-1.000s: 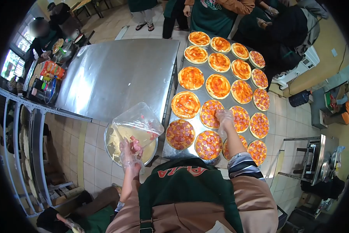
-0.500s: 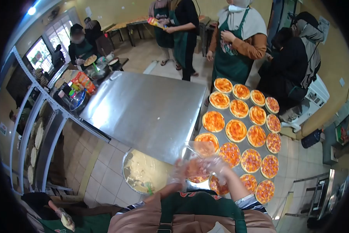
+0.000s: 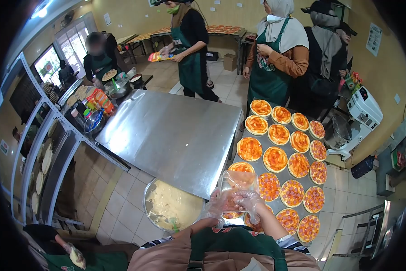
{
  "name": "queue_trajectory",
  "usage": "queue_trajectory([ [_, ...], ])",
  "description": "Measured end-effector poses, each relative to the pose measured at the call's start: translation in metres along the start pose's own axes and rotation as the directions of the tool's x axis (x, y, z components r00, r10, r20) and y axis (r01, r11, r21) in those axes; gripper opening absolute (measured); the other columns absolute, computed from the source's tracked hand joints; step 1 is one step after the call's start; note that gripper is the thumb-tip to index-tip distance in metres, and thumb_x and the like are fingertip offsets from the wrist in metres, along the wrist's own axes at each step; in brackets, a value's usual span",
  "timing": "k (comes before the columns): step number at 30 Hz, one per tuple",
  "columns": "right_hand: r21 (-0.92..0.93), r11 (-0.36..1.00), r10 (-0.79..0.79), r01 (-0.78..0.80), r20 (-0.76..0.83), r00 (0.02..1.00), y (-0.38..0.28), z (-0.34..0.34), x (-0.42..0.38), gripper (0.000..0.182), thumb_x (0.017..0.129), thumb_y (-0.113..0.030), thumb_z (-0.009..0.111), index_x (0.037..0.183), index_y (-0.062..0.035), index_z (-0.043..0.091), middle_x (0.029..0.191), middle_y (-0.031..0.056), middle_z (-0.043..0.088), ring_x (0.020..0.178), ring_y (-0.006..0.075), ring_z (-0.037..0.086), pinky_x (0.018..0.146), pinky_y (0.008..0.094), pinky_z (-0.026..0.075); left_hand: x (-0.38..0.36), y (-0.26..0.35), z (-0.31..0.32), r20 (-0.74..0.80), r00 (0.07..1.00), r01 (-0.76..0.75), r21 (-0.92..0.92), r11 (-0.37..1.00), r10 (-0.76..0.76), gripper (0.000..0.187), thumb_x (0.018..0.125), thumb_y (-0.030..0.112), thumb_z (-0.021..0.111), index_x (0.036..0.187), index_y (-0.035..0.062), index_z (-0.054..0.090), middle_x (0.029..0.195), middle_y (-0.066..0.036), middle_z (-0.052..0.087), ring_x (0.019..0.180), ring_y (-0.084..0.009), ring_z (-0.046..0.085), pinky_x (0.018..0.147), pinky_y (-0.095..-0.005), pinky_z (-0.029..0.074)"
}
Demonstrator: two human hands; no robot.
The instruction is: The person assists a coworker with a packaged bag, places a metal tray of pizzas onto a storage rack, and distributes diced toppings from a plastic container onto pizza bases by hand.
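Observation:
Close to my body, I hold a clear plastic container (image 3: 239, 179) over the near-left pizzas. Its left side is gripped by my left hand (image 3: 214, 208), in a clear plastic glove. My right hand (image 3: 250, 203), also gloved, is at the container's near right part with its fingers curled together; whatever they pinch is hidden. Rows of small round pizzas (image 3: 275, 159) lie on a dark surface. The far-left ones carry red-orange sauce, while those to the right and nearer, such as one pizza (image 3: 292, 193), have pinkish diced pieces on top.
A bare metal table (image 3: 176, 135) stands left of the pizzas. Below its near edge is a large bowl (image 3: 145, 198) of pale creamy mixture. A metal rack (image 3: 60, 113) stands at left. Several co-workers in green aprons are around; one person (image 3: 191, 58) carries a colourful packet (image 3: 160, 57).
The container has tilted and shows more clearly between my hands. The person with the packet has moved left, and the people at far right have straightened up. My view has shifted slightly.

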State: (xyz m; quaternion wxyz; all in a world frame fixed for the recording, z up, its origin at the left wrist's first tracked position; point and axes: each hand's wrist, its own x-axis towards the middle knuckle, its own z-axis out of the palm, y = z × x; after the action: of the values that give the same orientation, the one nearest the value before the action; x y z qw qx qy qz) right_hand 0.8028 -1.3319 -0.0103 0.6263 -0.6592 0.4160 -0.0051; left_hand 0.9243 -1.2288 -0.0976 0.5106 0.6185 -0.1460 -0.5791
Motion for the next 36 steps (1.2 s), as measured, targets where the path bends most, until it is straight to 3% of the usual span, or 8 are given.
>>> queue_trajectory([
  [2, 0.403, 0.898, 0.18, -0.178, 0.034, 0.983, 0.004, -0.002, 0.001, 0.026, 0.073, 0.0, 0.059, 0.099, -0.0003, 0.057, 0.08, 0.0086, 0.061, 0.068, 0.0158, 0.058, 0.058, 0.0243, 0.048, -0.002, 0.0, -0.003, -0.006, 1.0, -0.018, -0.012, 1.0, 0.018, 0.045, 0.082, 0.028, 0.051, 0.122, 0.0172, 0.035, 0.104, -0.005, 0.051, 0.094, -0.0142, 0.051, 0.091, -0.0314, 0.036],
  [3, 0.405, 0.897, 0.178, -0.176, 0.033, 0.983, 0.008, -0.003, 0.001, 0.026, 0.073, 0.0, 0.059, 0.099, -0.0003, 0.057, 0.08, 0.0086, 0.061, 0.068, 0.0158, 0.058, 0.058, 0.0243, 0.048, -0.003, 0.0, -0.004, -0.01, 1.0, -0.028, -0.017, 0.999, 0.027, 0.045, 0.082, 0.028, 0.051, 0.122, 0.017, 0.034, 0.104, -0.005, 0.051, 0.094, -0.0144, 0.051, 0.09, -0.0315, 0.036],
  [5, 0.624, 0.77, 0.101, -0.128, 0.079, 0.992, 0.013, -0.005, 0.0, 0.023, 0.074, 0.003, 0.058, 0.096, 0.0037, 0.056, 0.079, 0.0114, 0.06, 0.065, 0.0179, 0.058, 0.057, 0.0249, 0.049, -0.004, 0.002, -0.006, -0.019, 0.999, -0.046, -0.028, 0.999, 0.046, 0.046, 0.081, 0.028, 0.051, 0.123, 0.0164, 0.033, 0.104, -0.006, 0.05, 0.094, -0.0147, 0.051, 0.089, -0.0316, 0.036],
  [20, 0.724, 0.686, 0.125, -0.079, -0.01, 0.992, 0.018, -0.013, -0.015, 0.019, 0.069, 0.004, 0.062, 0.085, 0.0034, 0.053, 0.078, 0.0153, 0.059, 0.064, 0.0234, 0.059, 0.054, 0.0354, 0.051, -0.008, 0.004, 0.017, -0.078, 0.981, -0.187, -0.126, 0.974, 0.179, 0.055, 0.08, 0.027, 0.055, 0.126, 0.0122, 0.027, 0.103, -0.007, 0.049, 0.091, -0.0169, 0.052, 0.083, -0.0327, 0.041],
  [27, 0.767, 0.636, 0.118, -0.08, 0.006, 0.993, 0.038, -0.025, -0.016, 0.026, 0.067, 0.002, 0.064, 0.092, 0.0001, 0.054, 0.078, 0.0122, 0.06, 0.064, 0.021, 0.06, 0.051, 0.0307, 0.049, -0.015, 0.005, 0.017, -0.113, 0.968, -0.24, -0.175, 0.955, 0.223, 0.06, 0.08, 0.027, 0.056, 0.127, 0.0103, 0.024, 0.102, -0.008, 0.048, 0.09, -0.0179, 0.052, 0.08, -0.0332, 0.043],
  [30, 0.71, 0.704, 0.083, 0.0, -0.082, 0.993, 0.024, -0.036, -0.027, 0.026, 0.067, 0.001, 0.064, 0.091, -0.0006, 0.055, 0.079, 0.0116, 0.06, 0.066, 0.021, 0.06, 0.051, 0.0319, 0.049, -0.016, 0.01, 0.02, -0.124, 0.966, -0.245, -0.189, 0.951, 0.225, 0.062, 0.079, 0.027, 0.057, 0.128, 0.0095, 0.022, 0.102, -0.008, 0.048, 0.089, -0.0183, 0.052, 0.078, -0.0335, 0.044],
  [32, 0.653, 0.733, -0.016, 0.192, -0.265, 0.964, 0.035, -0.047, -0.027, 0.019, 0.066, 0.003, 0.065, 0.082, 0.0033, 0.055, 0.077, 0.0135, 0.059, 0.067, 0.0223, 0.06, 0.06, 0.0293, 0.05, -0.02, 0.01, 0.022, -0.133, 0.969, -0.23, -0.197, 0.953, 0.206, 0.063, 0.079, 0.027, 0.057, 0.128, 0.0089, 0.022, 0.102, -0.009, 0.047, 0.089, -0.0186, 0.052, 0.078, -0.0336, 0.045],
  [36, 0.679, 0.702, 0.065, 0.214, -0.36, 0.931, 0.045, -0.074, -0.033, 0.026, 0.066, -0.001, 0.067, 0.088, 0.0048, 0.054, 0.077, 0.0121, 0.059, 0.067, 0.0213, 0.059, 0.062, 0.0301, 0.049, -0.031, -0.004, 0.013, -0.148, 0.974, -0.202, -0.217, 0.955, 0.173, 0.065, 0.079, 0.026, 0.057, 0.129, 0.0095, 0.019, 0.102, -0.009, 0.048, 0.087, -0.0182, 0.052, 0.075, -0.0344, 0.046],
])
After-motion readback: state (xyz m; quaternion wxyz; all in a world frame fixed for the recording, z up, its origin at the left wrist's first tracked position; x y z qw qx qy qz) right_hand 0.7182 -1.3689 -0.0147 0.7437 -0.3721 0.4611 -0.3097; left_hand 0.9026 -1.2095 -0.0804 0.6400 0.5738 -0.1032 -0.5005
